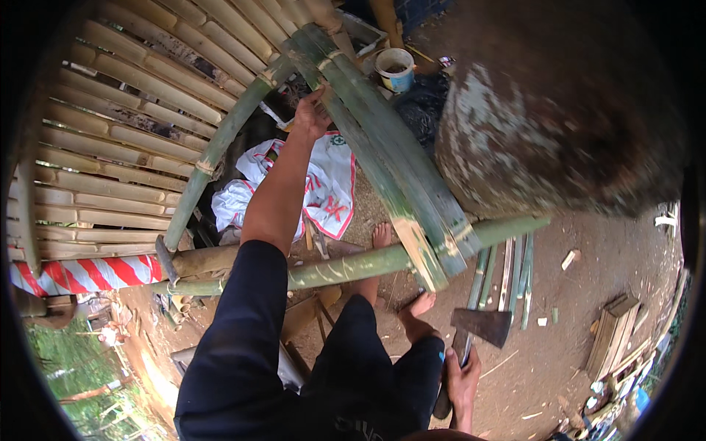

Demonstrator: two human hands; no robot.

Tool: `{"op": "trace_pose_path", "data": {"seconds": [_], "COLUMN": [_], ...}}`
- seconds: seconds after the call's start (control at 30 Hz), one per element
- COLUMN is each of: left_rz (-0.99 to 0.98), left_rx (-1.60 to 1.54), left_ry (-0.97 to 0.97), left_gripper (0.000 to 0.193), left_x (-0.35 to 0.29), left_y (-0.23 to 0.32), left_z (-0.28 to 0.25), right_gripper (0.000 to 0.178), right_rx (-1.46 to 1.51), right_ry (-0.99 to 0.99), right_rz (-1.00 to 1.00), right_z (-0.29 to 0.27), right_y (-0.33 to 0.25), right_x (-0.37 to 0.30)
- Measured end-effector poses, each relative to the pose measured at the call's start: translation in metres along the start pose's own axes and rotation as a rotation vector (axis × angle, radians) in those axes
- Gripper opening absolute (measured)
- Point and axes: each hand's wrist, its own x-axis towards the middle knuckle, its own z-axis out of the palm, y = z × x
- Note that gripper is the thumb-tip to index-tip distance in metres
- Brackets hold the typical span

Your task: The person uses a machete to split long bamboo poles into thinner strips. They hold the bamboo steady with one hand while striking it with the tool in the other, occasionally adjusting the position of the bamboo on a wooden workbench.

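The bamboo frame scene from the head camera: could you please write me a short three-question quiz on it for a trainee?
1. True or false: the left hand rests on the green bamboo slats.
2. What does the right hand hold? A) a saw B) a hatchet C) a bucket
3. Fill in: the horizontal bamboo pole lies in front of the person's bare ____.

Key:
1. True; it grips the slats near their upper end.
2. B; the hatchet has its blade above the hand.
3. Feet; one foot shows beyond the pole, the other foot on the near side.
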Motion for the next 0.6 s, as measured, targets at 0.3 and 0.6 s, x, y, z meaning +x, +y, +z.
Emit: {"op": "trace_pose_path", "data": {"seconds": [0.3, 0.6], "left_rz": [-0.012, -0.053], "left_rx": [-0.092, -0.082], "left_ry": [-0.132, -0.149], "left_gripper": [0.03, 0.035], "left_x": [0.04, 0.071], "left_y": [0.019, 0.014], "left_z": [0.023, 0.006], "right_gripper": [0.017, 0.021], "right_rx": [0.079, 0.086], "right_ry": [0.014, -0.01], "right_rz": [0.162, 0.126], "right_z": [0.005, 0.016], "right_y": [0.02, -0.007], "right_x": [0.03, 0.049]}}
